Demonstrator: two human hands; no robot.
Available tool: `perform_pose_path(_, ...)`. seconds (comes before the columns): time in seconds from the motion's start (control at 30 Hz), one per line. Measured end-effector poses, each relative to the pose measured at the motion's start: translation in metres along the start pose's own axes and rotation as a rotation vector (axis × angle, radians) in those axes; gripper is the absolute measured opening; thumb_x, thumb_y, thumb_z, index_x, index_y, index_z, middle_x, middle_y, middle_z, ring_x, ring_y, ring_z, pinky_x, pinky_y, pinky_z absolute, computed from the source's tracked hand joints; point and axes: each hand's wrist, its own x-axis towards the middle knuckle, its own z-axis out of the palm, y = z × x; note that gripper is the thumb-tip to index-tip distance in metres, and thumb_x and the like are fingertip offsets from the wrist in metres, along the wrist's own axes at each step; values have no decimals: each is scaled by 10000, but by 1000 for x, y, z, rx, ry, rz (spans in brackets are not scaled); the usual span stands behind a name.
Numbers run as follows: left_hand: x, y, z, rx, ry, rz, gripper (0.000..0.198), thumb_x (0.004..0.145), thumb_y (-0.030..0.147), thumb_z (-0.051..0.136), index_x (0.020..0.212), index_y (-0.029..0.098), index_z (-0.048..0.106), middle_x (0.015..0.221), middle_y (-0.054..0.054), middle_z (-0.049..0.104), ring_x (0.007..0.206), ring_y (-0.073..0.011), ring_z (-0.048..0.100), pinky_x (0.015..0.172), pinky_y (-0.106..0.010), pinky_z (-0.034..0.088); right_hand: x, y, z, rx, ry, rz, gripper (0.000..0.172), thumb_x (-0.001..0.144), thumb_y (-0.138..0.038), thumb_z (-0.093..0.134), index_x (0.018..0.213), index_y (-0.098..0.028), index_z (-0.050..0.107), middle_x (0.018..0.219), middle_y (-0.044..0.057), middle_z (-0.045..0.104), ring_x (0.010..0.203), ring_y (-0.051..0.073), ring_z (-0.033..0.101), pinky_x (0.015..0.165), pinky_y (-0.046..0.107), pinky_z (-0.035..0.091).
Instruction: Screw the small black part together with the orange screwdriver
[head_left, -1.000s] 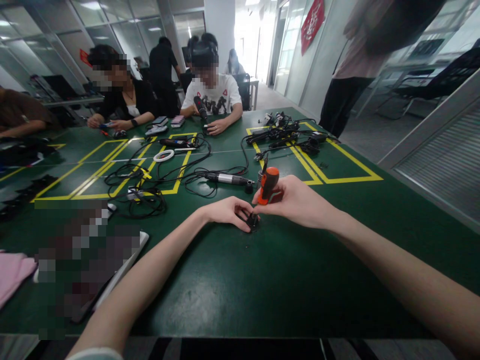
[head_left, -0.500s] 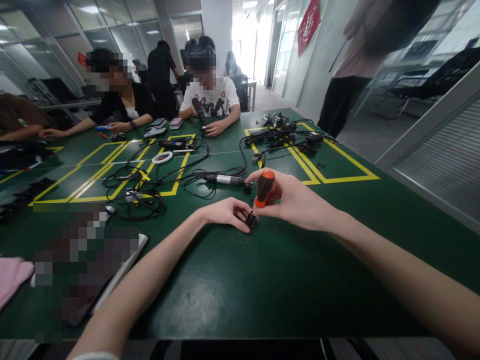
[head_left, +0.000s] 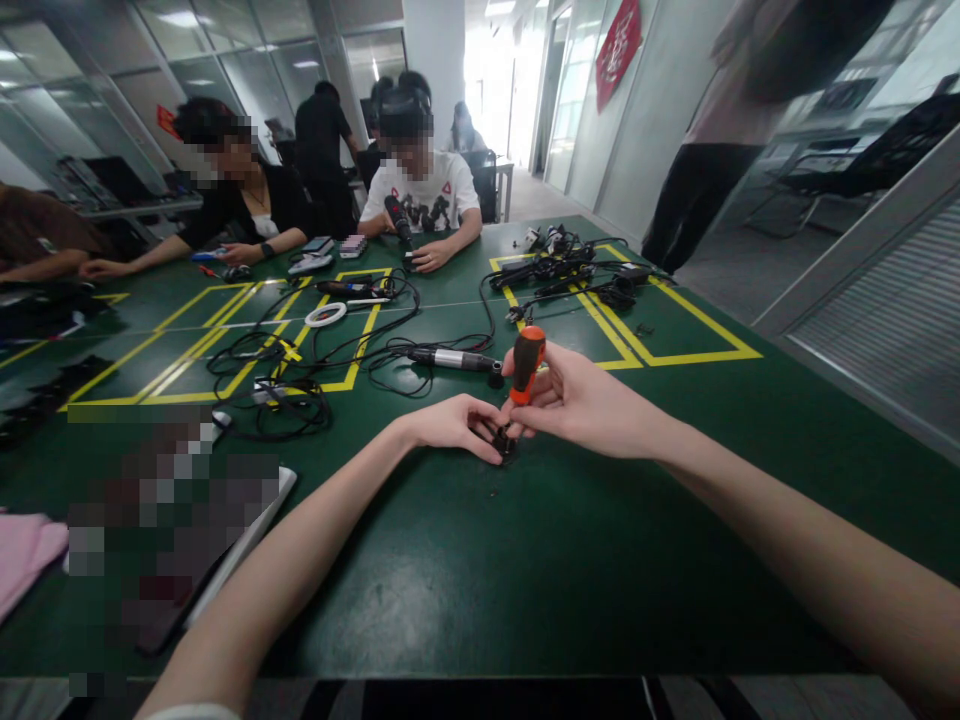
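Observation:
My right hand [head_left: 574,400] is closed around an orange and black screwdriver [head_left: 529,365], its handle upright and leaning slightly. The shaft points down at a small black part [head_left: 505,443] on the green table. Against that part my left hand [head_left: 459,425] is closed, thumb and fingers pinching it from the left side. Fingers of both hands nearly meet there, so the screwdriver's tip and much of the black part are hidden. Just beyond the hands lies a silver and black electric screwdriver [head_left: 452,360] with its cable.
Tangled black cables [head_left: 289,405] and a white tape roll [head_left: 325,315] lie at left. More cables and devices [head_left: 559,262] are heaped inside yellow tape outlines. A tablet-like device [head_left: 247,545] and pink cloth [head_left: 28,555] are near left. A co-worker [head_left: 420,195] sits across the table [head_left: 480,590].
The screwdriver handle has risen a little and turned in my right hand, whose fingers have shifted around it. My left hand stays in place. A standing person at right has shifted slightly.

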Motion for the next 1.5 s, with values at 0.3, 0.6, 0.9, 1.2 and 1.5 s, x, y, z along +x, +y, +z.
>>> perform_pose_path(0.3, 1, -1, -2, 32, -7, 4, 434, 585, 281, 1016, 929, 141, 793, 983, -54, 799, 901, -168, 747, 921, -319, 591, -2, -4, -1, -5, -4, -58, 325, 835, -409, 811, 971, -217, 587, 815, 12, 756, 668, 181, 734, 627, 322, 637)
perform_pose_path(0.6, 1, -2, -1, -15, -16, -31, 491, 570, 274, 1026, 994, 141, 817, 995, -68, 832, 834, -140, 766, 895, -281, 611, -7, -13, -7, -177, 66, -163, 228, 773, -255, 731, 986, -176, 702, 908, 36, 718, 742, 157, 668, 636, 276, 565)
perform_pose_path(0.9, 3, -5, -1, -22, -14, -37, 497, 574, 258, 1017, 1019, 143, 830, 1013, -68, 837, 852, -149, 772, 905, -284, 605, -8, -11, -2, -128, 157, -205, 352, 699, -140, 667, 1004, -244, 526, 797, -7, 727, 653, 163, 661, 614, 293, 555)
perform_pose_path(1.2, 2, -3, -1, 8, -16, -28, 504, 589, 285, 1013, 1034, 147, 821, 960, -45, 824, 859, -151, 760, 910, -287, 589, -9, -10, 5, -139, 220, -224, 252, 897, -420, 680, 849, -239, 512, 721, 14, 697, 585, 153, 588, 537, 284, 460)
perform_pose_path(1.5, 3, -2, -1, 13, -31, -22, 500, 597, 276, 1016, 1043, 156, 826, 952, -44, 828, 841, -151, 765, 897, -287, 601, -10, -9, 0, -227, 317, -386, 315, 820, -293, 797, 1110, -212, 706, 886, 28, 741, 754, 193, 697, 705, 340, 582)
